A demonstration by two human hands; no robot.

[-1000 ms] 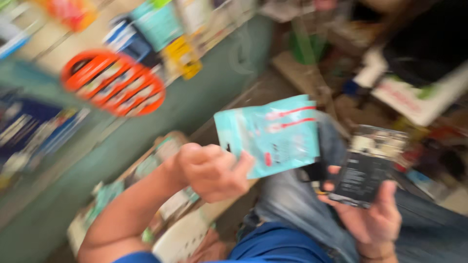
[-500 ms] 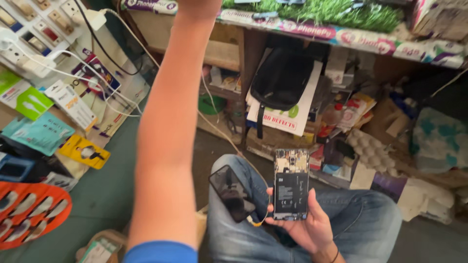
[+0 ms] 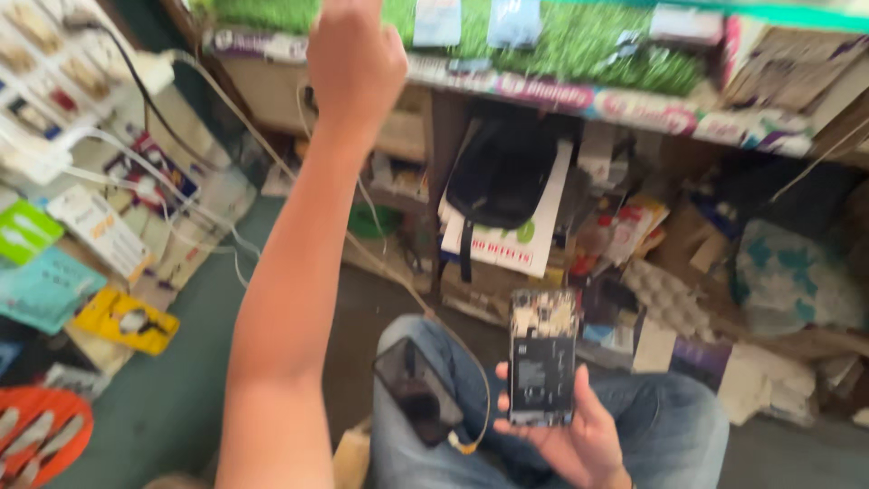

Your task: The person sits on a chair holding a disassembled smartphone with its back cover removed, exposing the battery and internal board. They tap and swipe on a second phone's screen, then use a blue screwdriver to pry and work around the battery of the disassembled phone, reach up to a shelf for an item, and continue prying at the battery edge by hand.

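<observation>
My left hand (image 3: pixel 356 56) is stretched up to the front edge of a shelf covered in green artificial turf (image 3: pixel 579 45); its fingers run out of the top of the frame, so what they hold is hidden. My right hand (image 3: pixel 579 433) rests over my lap, palm up, holding an opened phone (image 3: pixel 542 356) with its back cover off and its dark insides showing. A second, dark phone (image 3: pixel 416 389) lies on my left thigh, with a thin cable (image 3: pixel 471 433) curling beside it.
Packaged accessories (image 3: pixel 109 231) and white cables hang on the green wall at the left. An orange rack (image 3: pixel 41 435) sits at lower left. A black backpack (image 3: pixel 507 167), boxes and papers crowd the space under the shelf. Two pale blue packets (image 3: pixel 475 20) stand on the turf.
My left arm, which held a pale blue packet near my lap a second ago, has swung up to the shelf. The view has tilted upward. My right hand keeps the opened phone.
</observation>
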